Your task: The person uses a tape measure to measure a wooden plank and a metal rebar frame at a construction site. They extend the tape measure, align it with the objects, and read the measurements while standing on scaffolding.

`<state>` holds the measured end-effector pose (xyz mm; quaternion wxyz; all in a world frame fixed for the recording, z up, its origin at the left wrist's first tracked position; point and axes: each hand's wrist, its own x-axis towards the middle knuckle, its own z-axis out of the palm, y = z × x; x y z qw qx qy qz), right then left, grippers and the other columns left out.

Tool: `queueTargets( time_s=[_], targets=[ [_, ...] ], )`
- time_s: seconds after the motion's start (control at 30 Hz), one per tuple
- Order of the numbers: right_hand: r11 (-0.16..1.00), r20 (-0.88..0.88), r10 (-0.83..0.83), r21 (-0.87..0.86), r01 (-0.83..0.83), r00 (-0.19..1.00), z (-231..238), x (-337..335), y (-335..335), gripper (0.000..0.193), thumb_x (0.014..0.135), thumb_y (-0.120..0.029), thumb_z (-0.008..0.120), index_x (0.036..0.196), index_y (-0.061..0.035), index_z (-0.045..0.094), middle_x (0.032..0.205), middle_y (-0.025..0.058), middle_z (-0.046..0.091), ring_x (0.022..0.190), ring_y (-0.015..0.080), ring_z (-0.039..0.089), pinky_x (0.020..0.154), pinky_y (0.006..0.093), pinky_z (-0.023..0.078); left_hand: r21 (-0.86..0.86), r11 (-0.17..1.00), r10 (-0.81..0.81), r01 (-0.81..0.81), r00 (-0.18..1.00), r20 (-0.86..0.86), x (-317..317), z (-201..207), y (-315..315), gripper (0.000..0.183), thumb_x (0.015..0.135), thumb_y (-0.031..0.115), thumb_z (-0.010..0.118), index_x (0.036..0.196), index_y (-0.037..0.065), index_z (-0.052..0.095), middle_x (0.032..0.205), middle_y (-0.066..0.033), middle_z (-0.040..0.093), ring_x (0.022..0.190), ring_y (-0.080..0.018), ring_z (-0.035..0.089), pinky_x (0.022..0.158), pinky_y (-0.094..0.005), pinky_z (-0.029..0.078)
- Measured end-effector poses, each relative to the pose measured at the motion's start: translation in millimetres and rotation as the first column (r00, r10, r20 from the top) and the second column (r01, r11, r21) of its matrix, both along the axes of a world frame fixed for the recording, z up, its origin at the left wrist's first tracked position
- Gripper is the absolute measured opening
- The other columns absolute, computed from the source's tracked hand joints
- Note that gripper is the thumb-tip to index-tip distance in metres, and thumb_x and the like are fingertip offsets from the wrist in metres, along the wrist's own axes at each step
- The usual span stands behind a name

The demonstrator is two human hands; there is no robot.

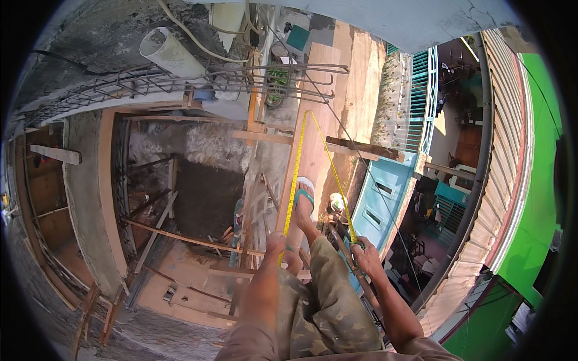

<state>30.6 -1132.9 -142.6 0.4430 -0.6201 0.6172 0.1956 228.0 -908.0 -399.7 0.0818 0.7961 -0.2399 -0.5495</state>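
Note:
A yellow tape measure (298,165) lies stretched along the left edge of a long wooden board (318,141). Near the board's far part its blade bends over sharply and slants back through the air to my right hand (365,253), which is closed around the tape's case end. My left hand (276,242) is closed at the board's left edge, against the near stretch of the blade; its fingertips are mostly hidden. Between my hands, my foot in a teal-strapped sandal (304,194) stands on the board.
I am high above the ground. A steel rebar cage (265,78) crosses ahead, and a thin cable (352,135) runs diagonally past the board. Wooden beams (262,137) and an open pit (211,192) lie left. A light blue panel (376,201) and corrugated roofing (503,150) are right.

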Motion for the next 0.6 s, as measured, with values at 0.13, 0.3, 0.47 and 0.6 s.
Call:
queueTargets(
  time_s=[0.13, 0.3, 0.47, 0.6],
  targets=[
    [0.983, -0.024, -0.170, 0.067, 0.172, 0.985, -59, 15, -19, 0.043, 0.088, -0.028, 0.052, 0.115, 0.0044, 0.062, 0.104, 0.0204, 0.065, 0.081, 0.0286, 0.065, 0.077, 0.0383, 0.049, 0.027, 0.991, 0.133, -0.133, 0.991, -0.014, -9, -42, -23, 0.025, 0.083, 0.026, 0.057, 0.088, 0.007, 0.072, 0.092, -0.0233, 0.068, 0.090, -0.0425, 0.065, 0.082, -0.0504, 0.051],
    [0.948, 0.052, -0.283, 0.166, 0.271, 0.958, -89, 59, -56, 0.042, 0.089, -0.026, 0.051, 0.116, 0.0037, 0.062, 0.104, 0.0179, 0.065, 0.090, 0.0246, 0.062, 0.081, 0.0346, 0.047, 0.055, 0.998, 0.009, -0.015, 0.994, 0.112, -3, -86, -39, 0.023, 0.082, 0.022, 0.055, 0.087, 0.005, 0.071, 0.092, -0.0255, 0.067, 0.090, -0.0442, 0.065, 0.082, -0.0510, 0.052],
    [0.666, 0.143, -0.712, 0.449, 0.596, 0.688, -146, 70, -66, 0.036, 0.091, -0.029, 0.051, 0.108, 0.0011, 0.062, 0.094, 0.0109, 0.064, 0.079, 0.0194, 0.061, 0.072, 0.0337, 0.050, 0.064, 0.994, 0.088, -0.091, 0.995, 0.053, 3, -111, -43, 0.020, 0.080, 0.018, 0.056, 0.084, 0.004, 0.069, 0.090, -0.0265, 0.066, 0.088, -0.0451, 0.064, 0.081, -0.0524, 0.051],
    [0.330, 0.013, -0.901, 0.670, 0.665, 0.434, -169, 108, -96, 0.030, 0.094, -0.029, 0.048, 0.106, -0.0035, 0.059, 0.091, 0.0073, 0.064, 0.077, 0.0181, 0.064, 0.065, 0.0325, 0.052, -0.093, 0.992, 0.099, -0.091, 0.991, 0.091, -1, -138, -32, 0.019, 0.081, 0.018, 0.056, 0.081, 0.003, 0.068, 0.087, -0.0257, 0.066, 0.086, -0.0459, 0.062, 0.078, -0.0523, 0.050]
  ],
)
